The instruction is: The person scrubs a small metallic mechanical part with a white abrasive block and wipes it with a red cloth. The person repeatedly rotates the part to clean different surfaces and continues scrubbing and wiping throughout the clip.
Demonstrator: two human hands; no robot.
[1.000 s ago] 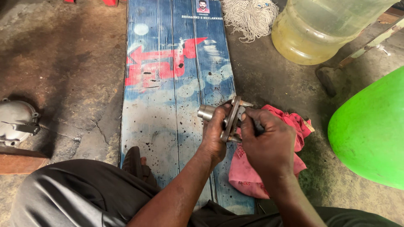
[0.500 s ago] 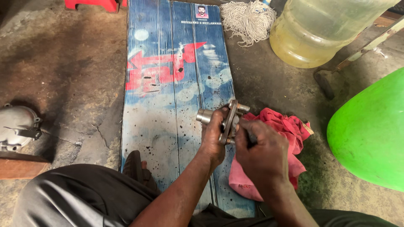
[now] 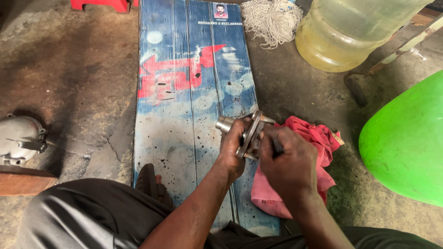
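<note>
My left hand (image 3: 234,146) grips a grey metal part (image 3: 247,131), a flat flange with a short round stub sticking out to the left. I hold it upright above a blue printed board (image 3: 184,87) lying on the floor. My right hand (image 3: 287,160) is closed around a thin dark tool (image 3: 276,146) whose tip presses against the flange's right face. Most of the tool is hidden inside my fist. A crumpled red rag (image 3: 318,147) lies on the floor just under and right of my right hand.
A large clear jug of yellowish liquid (image 3: 350,32) stands at the back right beside a wad of white cotton waste (image 3: 272,18). A bright green plastic object (image 3: 406,143) fills the right side. A grey metal engine cover (image 3: 18,138) lies at left. My dark-trousered knee (image 3: 92,216) is below.
Both hands stay together on the metal part; the right hand has shifted slightly against the flange. The view has drifted a little.
</note>
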